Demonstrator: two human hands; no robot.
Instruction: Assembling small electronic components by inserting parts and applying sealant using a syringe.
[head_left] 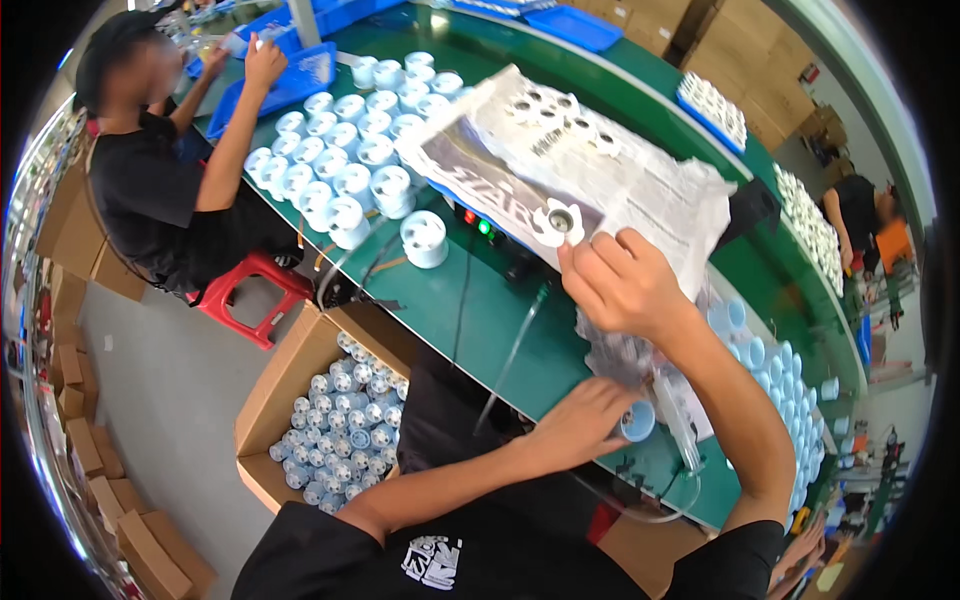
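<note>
I have a cup (637, 421) in my left hand (580, 425), pale blue and round, its open mouth turned up towards me; something small and darker shows inside, too small to make out. At the fingertips of my right hand (615, 280) is a cap (545, 225), white with a lobed rim around a round grey centre, its face turned up

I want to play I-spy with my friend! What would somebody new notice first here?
Probably the crowd of white-topped pale blue cups on the green table, at upper left. Then the right hand near the middle, pinching a dark-centred white part. A cardboard box full of similar cups stands at lower left.
</note>
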